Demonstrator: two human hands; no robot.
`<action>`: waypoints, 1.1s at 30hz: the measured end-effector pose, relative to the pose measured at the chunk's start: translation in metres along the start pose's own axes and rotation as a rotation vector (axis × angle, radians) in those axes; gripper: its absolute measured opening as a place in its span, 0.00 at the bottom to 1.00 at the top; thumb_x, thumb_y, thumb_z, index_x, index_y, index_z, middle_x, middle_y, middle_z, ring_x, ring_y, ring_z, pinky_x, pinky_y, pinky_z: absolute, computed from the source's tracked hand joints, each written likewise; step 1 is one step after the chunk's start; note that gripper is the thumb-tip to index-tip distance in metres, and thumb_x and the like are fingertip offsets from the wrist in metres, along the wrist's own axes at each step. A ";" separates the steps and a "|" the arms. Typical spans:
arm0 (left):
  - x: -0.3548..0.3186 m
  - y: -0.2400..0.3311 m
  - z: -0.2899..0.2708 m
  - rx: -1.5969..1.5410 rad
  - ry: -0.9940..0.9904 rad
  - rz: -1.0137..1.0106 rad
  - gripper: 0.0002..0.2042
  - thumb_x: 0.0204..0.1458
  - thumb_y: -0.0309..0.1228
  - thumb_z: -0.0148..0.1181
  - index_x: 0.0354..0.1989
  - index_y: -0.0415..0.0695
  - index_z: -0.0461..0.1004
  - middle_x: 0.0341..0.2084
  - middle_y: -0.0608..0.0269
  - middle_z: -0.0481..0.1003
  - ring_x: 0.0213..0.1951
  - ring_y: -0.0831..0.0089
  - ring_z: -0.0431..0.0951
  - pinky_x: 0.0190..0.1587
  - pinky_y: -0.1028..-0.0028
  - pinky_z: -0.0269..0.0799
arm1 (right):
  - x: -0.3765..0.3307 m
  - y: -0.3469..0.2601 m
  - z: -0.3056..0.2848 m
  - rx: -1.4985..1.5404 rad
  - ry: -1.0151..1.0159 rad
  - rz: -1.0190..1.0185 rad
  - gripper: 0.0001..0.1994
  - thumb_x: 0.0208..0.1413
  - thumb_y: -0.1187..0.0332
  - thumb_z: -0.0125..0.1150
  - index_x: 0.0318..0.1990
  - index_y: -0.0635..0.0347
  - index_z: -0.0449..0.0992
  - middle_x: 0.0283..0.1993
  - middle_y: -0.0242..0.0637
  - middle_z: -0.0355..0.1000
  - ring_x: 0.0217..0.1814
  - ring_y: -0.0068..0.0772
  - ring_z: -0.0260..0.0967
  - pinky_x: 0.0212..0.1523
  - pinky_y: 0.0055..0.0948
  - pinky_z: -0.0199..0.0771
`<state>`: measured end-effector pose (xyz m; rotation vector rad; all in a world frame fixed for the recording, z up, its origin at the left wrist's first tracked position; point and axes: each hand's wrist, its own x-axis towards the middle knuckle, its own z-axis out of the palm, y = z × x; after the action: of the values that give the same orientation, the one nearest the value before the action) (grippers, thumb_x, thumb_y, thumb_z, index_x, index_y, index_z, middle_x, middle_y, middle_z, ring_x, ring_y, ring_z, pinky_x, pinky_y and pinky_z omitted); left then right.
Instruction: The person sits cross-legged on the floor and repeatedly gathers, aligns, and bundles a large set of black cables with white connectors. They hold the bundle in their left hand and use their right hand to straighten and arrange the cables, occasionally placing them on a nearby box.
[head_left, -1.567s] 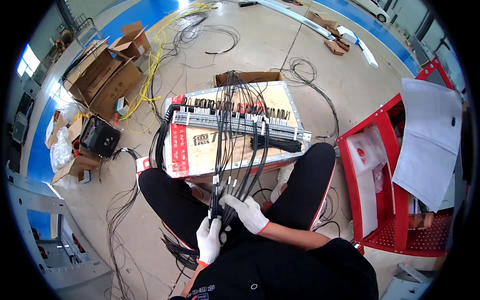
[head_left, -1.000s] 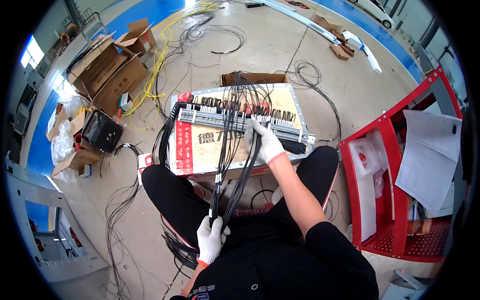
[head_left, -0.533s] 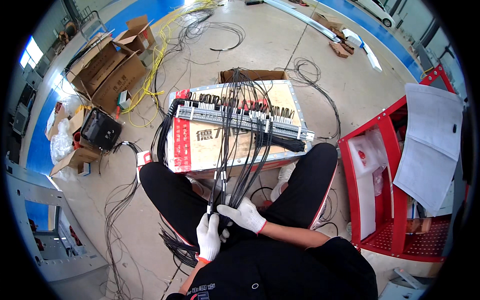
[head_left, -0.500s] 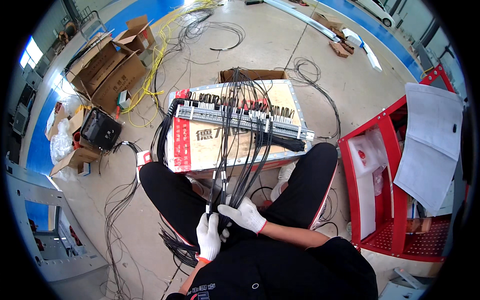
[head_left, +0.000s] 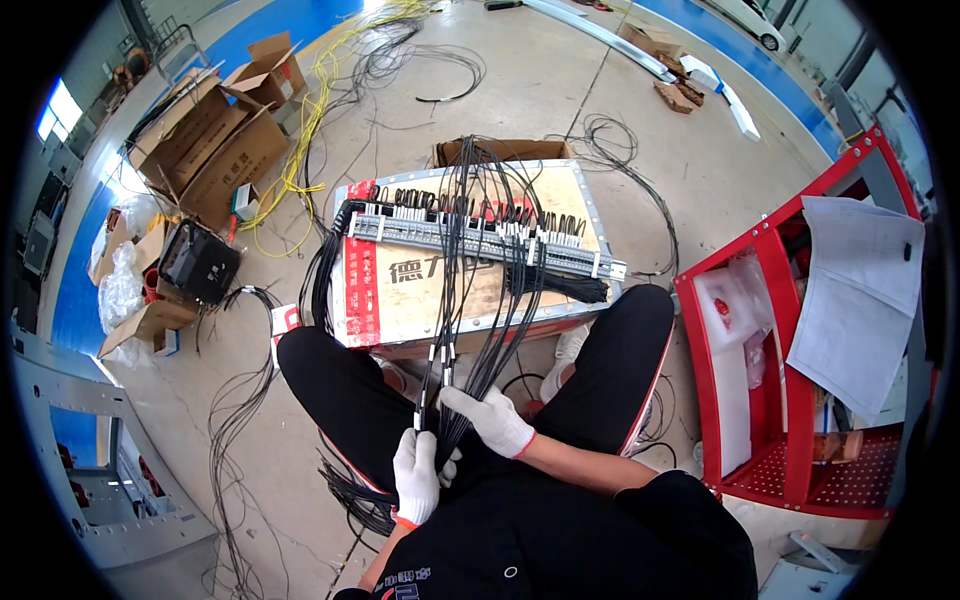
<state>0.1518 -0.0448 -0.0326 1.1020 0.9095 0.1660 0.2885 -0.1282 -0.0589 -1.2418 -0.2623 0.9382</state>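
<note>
Both my hands wear white knit gloves and sit low between my knees. My left hand [head_left: 417, 475] is closed around black wires [head_left: 478, 355] that carry white marker sleeves near their lower part. Just above and to its right, my right hand [head_left: 493, 420] pinches some of the same wires, thumb side toward the sleeves. The wires run up to a long grey terminal strip [head_left: 470, 243], which lies across a wooden crate [head_left: 400, 300] in front of me. Small black loops and white tags line the strip's far side. My fingers hide the wires' lower ends.
Open cardboard boxes [head_left: 225, 150], a black case [head_left: 199, 259] and yellow cable [head_left: 312, 160] lie at the left. Loose black wires [head_left: 228, 430] trail beside my left leg. At the right stands a red metal frame [head_left: 790, 340] with paper sheets [head_left: 862, 290] draped over it.
My right hand has slid slightly up the wires, away from my body. My left hand stays almost in place, still gripping.
</note>
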 end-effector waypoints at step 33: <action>0.003 -0.003 0.005 0.132 0.044 0.060 0.08 0.62 0.30 0.54 0.38 0.40 0.65 0.20 0.61 0.75 0.14 0.82 0.66 0.16 0.82 0.59 | -0.002 0.023 -0.001 0.411 0.060 0.281 0.13 0.63 0.61 0.58 0.42 0.61 0.80 0.40 0.33 0.76 0.43 0.22 0.72 0.44 0.23 0.70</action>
<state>0.1566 -0.0483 -0.0359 1.2527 0.9382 0.1822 0.2772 -0.1300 -0.0790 -0.9353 0.1534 1.1276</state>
